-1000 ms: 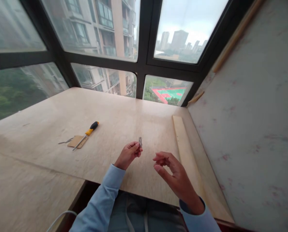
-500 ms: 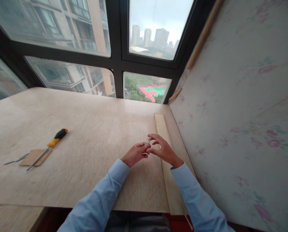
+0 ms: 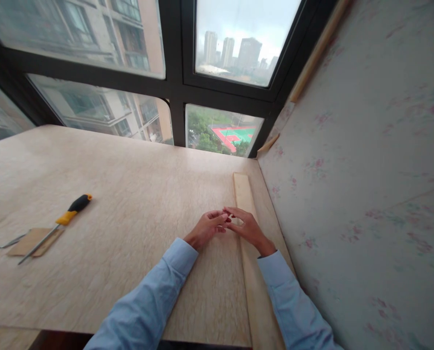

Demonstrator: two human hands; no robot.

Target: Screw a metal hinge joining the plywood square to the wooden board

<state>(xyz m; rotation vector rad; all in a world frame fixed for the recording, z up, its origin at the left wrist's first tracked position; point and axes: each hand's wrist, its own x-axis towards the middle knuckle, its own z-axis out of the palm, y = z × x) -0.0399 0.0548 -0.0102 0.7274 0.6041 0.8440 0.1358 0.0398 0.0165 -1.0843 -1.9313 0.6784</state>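
My left hand point(image 3: 208, 227) and my right hand point(image 3: 248, 226) meet fingertip to fingertip over the marble-patterned counter, beside a long pale wooden strip point(image 3: 243, 188). The left thumb and fingers are pinched together. On the right, the thumb and forefinger curve in to touch the left fingertips, with a gap between them further back. A small, thin silvery piece showed between the hands a moment before; the fingers hide it now, so I cannot make out which hand has it.
A screwdriver point(image 3: 68, 216) with a yellow and black handle lies across a flat brown piece point(image 3: 50, 248) at the left. Beside them is a thin metal tool point(image 3: 6, 244). A flowered wall point(image 3: 348, 194) rises along the right; dark-framed windows point(image 3: 174, 92) stand behind the counter point(image 3: 136, 204).
My fingers have closed in around the small silvery piece, which no longer shows. The left hand has turned a little. The view has shifted slightly, moving the screwdriver leftward in the picture.
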